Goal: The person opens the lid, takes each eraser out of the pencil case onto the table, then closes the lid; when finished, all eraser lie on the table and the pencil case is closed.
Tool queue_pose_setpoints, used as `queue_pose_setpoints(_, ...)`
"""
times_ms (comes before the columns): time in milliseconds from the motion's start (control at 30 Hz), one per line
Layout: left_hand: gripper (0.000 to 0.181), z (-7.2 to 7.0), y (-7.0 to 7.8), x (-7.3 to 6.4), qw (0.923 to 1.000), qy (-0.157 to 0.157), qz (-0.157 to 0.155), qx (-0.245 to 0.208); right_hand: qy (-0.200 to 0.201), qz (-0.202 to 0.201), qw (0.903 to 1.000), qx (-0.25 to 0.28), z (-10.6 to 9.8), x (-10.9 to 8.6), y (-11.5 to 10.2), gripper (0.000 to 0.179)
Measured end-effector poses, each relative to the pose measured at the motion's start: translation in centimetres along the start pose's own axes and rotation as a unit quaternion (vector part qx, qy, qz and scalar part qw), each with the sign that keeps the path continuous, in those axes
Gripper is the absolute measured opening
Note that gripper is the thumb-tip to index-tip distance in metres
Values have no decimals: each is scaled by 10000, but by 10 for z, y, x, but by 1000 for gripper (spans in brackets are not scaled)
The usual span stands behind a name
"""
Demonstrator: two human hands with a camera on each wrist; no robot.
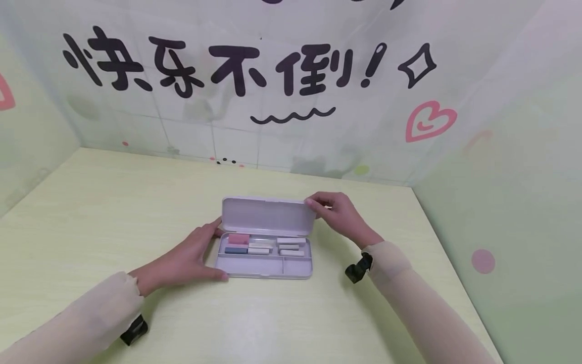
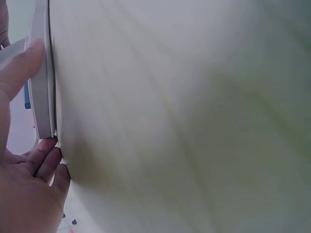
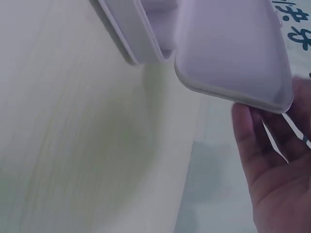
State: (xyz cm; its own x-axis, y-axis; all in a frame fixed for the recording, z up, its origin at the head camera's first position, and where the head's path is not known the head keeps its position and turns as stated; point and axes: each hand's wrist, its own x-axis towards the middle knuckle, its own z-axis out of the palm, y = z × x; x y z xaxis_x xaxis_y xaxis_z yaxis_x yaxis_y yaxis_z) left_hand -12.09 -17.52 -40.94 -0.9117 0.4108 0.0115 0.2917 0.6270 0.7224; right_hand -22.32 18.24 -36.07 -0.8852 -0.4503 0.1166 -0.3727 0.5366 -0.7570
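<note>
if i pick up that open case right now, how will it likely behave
The case is probably stiff: its walls and lid show straight edges. The lid stands raised along one side, so it may swing if the right hand releases its corner. The pink block seems loose and might slide if tilted.

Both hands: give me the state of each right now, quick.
Left hand: open, thumb and fingers touching the lilac pencil case at its left end.
Right hand: closed, pinching the raised lid at its upper right corner.
</note>
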Motion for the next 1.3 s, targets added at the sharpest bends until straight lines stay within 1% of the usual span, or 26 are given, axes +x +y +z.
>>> queue_pose_setpoints(67, 134, 0, 0, 0, 10000, -14, -27, 45, 302, 98, 9995, 36, 1, 3, 2, 21)
queue_pose_setpoints(167, 135, 0, -1, -1, 9999, -41, -74, 132, 577, 275, 9980, 0, 3, 8, 7, 19)
queue_pose_setpoints(300, 135, 0, 0, -1, 9997, -75, -84, 212, 748, 429, 9962, -109, 7, 12, 12, 19)
queue_pose_setpoints(400, 135, -1, 0, -1, 9997, -68, -41, 224, 786, 596, 9950, -139, 10, 14, 15, 17)
queue_pose_setpoints(500, 136, -1, 0, -1, 9997, -56, -3, 233, 690, 852, 9938, -195, 14, 16, 20, 17)
queue_pose_setpoints(633, 136, 0, -1, 0, 9995, -85, 18, 295, 425, 1149, 9916, -408, 19, 18, 27, 19)
queue_pose_setpoints(767, 131, -2, -1, 1, 9980, -193, -13, 608, 155, 1333, 9895, -545, 23, 18, 30, 21)
queue_pose_setpoints(867, 123, -3, 0, 2, 9957, -293, -12, 882, 16, 1396, 9889, -512, 25, 18, 30, 23)
queue_pose_setpoints(967, 118, -4, 0, 4, 9942, -342, 72, 1016, -49, 1422, 9888, -458, 27, 18, 31, 24)
queue_pose_setpoints(1133, 115, -3, 2, 7, 9921, -371, 183, 1181, -84, 1471, 9880, -455, 29, 16, 34, 26)
queue_pose_setpoints(1300, 113, -2, 6, 8, 9903, -337, 163, 1341, -132, 1449, 9887, -363, 29, 15, 34, 27)
